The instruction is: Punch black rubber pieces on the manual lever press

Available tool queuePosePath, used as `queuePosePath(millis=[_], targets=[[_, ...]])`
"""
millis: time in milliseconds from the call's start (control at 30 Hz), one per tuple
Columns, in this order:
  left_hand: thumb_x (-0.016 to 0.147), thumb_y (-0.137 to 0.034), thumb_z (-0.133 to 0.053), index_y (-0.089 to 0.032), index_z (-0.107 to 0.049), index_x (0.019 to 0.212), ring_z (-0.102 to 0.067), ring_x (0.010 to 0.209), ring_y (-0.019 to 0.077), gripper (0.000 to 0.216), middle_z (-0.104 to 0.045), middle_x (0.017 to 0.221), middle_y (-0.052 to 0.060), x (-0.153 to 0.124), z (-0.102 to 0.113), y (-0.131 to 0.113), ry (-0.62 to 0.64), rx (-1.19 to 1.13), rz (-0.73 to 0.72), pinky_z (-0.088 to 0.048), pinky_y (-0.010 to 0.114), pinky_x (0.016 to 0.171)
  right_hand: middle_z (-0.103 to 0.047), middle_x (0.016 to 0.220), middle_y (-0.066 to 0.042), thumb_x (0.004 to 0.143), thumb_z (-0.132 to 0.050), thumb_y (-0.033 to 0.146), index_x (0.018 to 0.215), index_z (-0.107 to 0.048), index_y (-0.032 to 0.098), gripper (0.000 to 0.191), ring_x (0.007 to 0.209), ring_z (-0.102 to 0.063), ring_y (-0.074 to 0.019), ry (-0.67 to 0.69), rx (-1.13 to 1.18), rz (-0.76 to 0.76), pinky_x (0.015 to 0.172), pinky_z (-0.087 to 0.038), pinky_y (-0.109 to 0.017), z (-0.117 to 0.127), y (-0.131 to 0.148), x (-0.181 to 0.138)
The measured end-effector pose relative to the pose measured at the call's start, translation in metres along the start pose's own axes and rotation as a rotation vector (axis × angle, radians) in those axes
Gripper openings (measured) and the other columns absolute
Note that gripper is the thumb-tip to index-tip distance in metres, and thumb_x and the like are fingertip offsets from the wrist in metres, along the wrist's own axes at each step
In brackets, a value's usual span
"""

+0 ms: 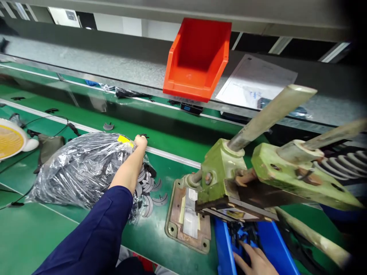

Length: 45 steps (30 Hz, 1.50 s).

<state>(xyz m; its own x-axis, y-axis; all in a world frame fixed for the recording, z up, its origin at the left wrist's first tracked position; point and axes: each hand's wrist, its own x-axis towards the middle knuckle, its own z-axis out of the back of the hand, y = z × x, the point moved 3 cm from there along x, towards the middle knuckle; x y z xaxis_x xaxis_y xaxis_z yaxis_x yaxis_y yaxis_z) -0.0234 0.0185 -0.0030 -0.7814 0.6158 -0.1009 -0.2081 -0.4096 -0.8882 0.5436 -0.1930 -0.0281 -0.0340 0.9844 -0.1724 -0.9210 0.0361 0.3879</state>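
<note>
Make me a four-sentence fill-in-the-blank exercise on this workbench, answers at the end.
1. The right hand is inside the ____ container.
2. The label on the clear plastic bag is ____.
3. In the picture, the red bin stands to the ____ of the white paper.
4. The machine with the levers has a body painted light ____.

Missing words: blue; yellow; left; green.

Table (pixel 21 236) green, thin pale line across. 8 o'clock: clear bag (pixel 77 172), yellow tag (pixel 124 139), grey pieces (pixel 148 206) beside it. 12: red-orange bin (pixel 187 86). 2: white paper (pixel 252 78), blue marks. 4: press (pixel 219 164) pale green, lever (pixel 266 120) off-white. 5: blue bin (pixel 225 246), black parts (pixel 233 230). 7: navy sleeve (pixel 94 233).
</note>
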Motion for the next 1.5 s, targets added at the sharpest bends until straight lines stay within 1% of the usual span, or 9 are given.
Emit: queuePosePath(millis=[167, 400, 467, 667, 900, 1067, 1200, 1300, 1500], targets=[[0.088, -0.008, -0.057, -0.004, -0.061, 0.118, -0.050, 0.133, 0.0346, 0.030, -0.046, 0.145, 0.029, -0.026, 0.010, -0.005, -0.085, 0.054, -0.113, -0.035, 0.041, 0.113, -0.075, 0.088, -0.015, 0.077, -0.045, 0.031, 0.090, -0.070, 0.023, 0.030, 0.088, -0.075, -0.0318, 0.123, -0.082, 0.115, 0.082, -0.058, -0.044, -0.021, 0.023, 0.003], [0.085, -0.015, -0.061, -0.008, -0.060, 0.122, -0.064, 0.113, 0.0260, 0.038, -0.059, 0.131, 0.021, -0.095, 0.024, -0.006, 0.082, -0.052, -0.362, -0.047, 0.038, 0.105, -0.075, 0.090, -0.015, 0.085, -0.044, 0.018, 0.080, -0.062, 0.020, 0.019, 0.089, -0.073, -0.0268, 0.162, -0.172, 0.031, 0.080, -0.050, -0.035, -0.009, 0.057, -0.004], [0.083, -0.018, -0.063, -0.010, -0.061, 0.120, -0.068, 0.103, 0.0247, 0.038, -0.063, 0.124, 0.018, -0.120, 0.032, 0.002, 0.144, -0.136, -0.401, -0.052, 0.039, 0.097, -0.074, 0.108, -0.016, 0.088, -0.048, 0.019, 0.096, -0.064, 0.019, 0.019, 0.100, -0.070, -0.0240, 0.151, -0.125, 0.012, 0.087, -0.049, -0.033, -0.010, 0.062, -0.002], [0.079, -0.030, -0.066, -0.012, -0.063, 0.119, -0.069, 0.078, 0.0193, 0.044, -0.071, 0.091, 0.008, -0.189, 0.063, 0.044, 0.365, -0.291, -0.352, -0.057, 0.035, 0.078, -0.067, 0.118, -0.008, 0.092, -0.059, 0.042, 0.116, -0.062, 0.018, 0.034, 0.105, -0.065, -0.0192, 0.157, 0.055, -0.046, 0.093, -0.056, -0.042, -0.017, 0.061, -0.001], [0.071, -0.040, -0.075, -0.013, -0.067, 0.111, -0.069, 0.075, 0.0199, 0.048, -0.072, 0.086, 0.007, -0.253, 0.093, 0.068, 0.589, -0.258, -0.331, -0.058, 0.035, 0.072, -0.067, 0.112, -0.007, 0.091, -0.062, 0.042, 0.114, -0.062, 0.017, 0.035, 0.098, -0.065, -0.0171, -0.111, 0.366, -0.152, 0.087, -0.057, -0.040, 0.010, 0.043, -0.015], [0.079, -0.036, -0.072, -0.016, -0.061, 0.123, -0.070, 0.085, 0.0184, 0.050, -0.071, 0.109, 0.012, -0.316, 0.103, 0.059, 0.743, -0.315, -0.462, -0.059, 0.031, 0.072, -0.069, 0.095, -0.006, 0.081, -0.065, 0.048, 0.121, -0.060, 0.020, 0.049, 0.082, -0.063, -0.0170, -0.369, 0.719, -0.158, 0.082, -0.054, -0.038, 0.020, 0.058, -0.061], [0.090, -0.025, -0.064, -0.021, -0.062, 0.130, -0.070, 0.087, 0.0161, 0.040, -0.071, 0.109, 0.010, -0.377, 0.108, 0.052, 0.957, -0.249, -0.831, -0.059, 0.029, 0.073, -0.070, 0.079, -0.004, 0.070, -0.070, 0.062, 0.104, -0.063, 0.019, 0.054, 0.070, -0.066, -0.0172, -0.190, 1.038, -0.103, 0.067, -0.054, -0.035, -0.014, 0.109, -0.111], [0.094, -0.022, -0.062, -0.021, -0.066, 0.126, -0.069, 0.089, 0.0161, 0.033, -0.071, 0.104, 0.009, -0.404, 0.114, 0.050, 0.968, -0.249, -1.079, -0.058, 0.030, 0.079, -0.066, 0.066, -0.001, 0.066, -0.075, 0.063, 0.085, -0.061, 0.020, 0.049, 0.059, -0.062, -0.0147, -0.020, 1.200, -0.109, 0.058, -0.051, -0.030, -0.036, 0.140, -0.136], [0.095, -0.022, -0.064, -0.019, -0.072, 0.112, -0.069, 0.084, 0.0150, 0.020, -0.072, 0.093, 0.007, -0.408, 0.119, 0.056, 0.905, -0.248, -1.087, -0.058, 0.027, 0.076, -0.064, 0.058, 0.001, 0.065, -0.079, 0.058, 0.074, -0.060, 0.020, 0.043, 0.050, -0.056, -0.0105, 0.118, 1.315, -0.119, 0.051, -0.047, -0.026, -0.048, 0.156, -0.148]])
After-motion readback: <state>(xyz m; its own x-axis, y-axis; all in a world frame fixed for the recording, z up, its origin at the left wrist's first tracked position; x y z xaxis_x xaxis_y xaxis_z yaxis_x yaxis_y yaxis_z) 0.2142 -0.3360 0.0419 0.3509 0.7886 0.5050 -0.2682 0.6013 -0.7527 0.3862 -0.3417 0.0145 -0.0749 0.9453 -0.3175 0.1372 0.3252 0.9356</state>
